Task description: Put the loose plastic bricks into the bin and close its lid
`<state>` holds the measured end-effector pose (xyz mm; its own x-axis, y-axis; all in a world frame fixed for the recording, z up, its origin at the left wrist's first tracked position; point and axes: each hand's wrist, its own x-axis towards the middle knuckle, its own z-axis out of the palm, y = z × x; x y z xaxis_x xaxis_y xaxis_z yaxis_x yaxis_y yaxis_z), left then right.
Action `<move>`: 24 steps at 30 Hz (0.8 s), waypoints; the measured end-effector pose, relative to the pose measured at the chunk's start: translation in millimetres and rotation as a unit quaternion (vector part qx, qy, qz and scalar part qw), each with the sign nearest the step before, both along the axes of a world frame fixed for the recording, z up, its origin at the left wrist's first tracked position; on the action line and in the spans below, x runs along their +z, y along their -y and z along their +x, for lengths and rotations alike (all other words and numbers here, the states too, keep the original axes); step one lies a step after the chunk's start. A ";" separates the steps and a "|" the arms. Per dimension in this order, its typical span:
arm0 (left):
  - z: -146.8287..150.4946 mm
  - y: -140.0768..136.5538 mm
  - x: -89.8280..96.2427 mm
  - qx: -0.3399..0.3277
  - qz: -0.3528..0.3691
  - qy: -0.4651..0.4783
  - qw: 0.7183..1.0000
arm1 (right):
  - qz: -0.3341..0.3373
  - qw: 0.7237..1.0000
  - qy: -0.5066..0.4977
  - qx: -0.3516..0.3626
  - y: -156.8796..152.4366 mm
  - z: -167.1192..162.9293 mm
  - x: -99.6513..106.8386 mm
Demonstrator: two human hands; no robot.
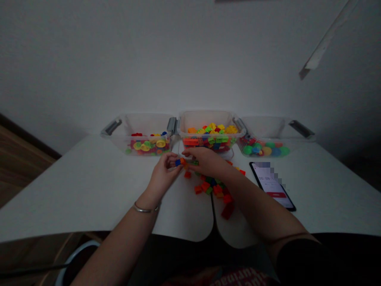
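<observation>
My left hand (162, 171) is closed on a small stack of toy bricks (178, 162), blue at one end and orange at the other, just above the table. Facing it, my right hand (205, 161) has its fingers curled in close to the orange end. Something green shows between its thumb and fingers, but what it grips is hard to make out. Loose toy bricks (205, 186) in red, orange, green and blue lie scattered below and partly behind my right forearm. One red brick (187, 174) sits apart, just below my hands.
Behind my hands stands a clear bin of bricks (208, 136). A left bin (119, 140) holds mixed colourful pieces, and a right bin (293, 137) holds round ones. A lit phone (272, 186) lies right of my right forearm. A seam splits the white table (119, 190) near its front edge.
</observation>
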<state>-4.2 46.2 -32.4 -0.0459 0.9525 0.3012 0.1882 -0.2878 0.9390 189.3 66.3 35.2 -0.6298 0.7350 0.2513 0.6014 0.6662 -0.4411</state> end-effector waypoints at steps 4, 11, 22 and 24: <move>4.8 2.7 9.6 -0.043 -0.051 0.109 0.992 | 0.019 0.999 -0.023 0.043 1.8 -1.4 5.1; 6.5 8.8 15.6 -0.101 -0.107 0.163 0.976 | 0.058 0.994 -0.022 0.085 0.4 -0.2 3.7; 6.3 11.1 13.5 -0.186 -0.114 0.187 0.958 | 0.052 0.992 0.037 0.110 -2.3 9.2 10.6; 5.9 12.2 14.9 -0.196 -0.113 0.186 0.956 | 0.055 0.991 0.040 0.113 -2.8 10.4 11.2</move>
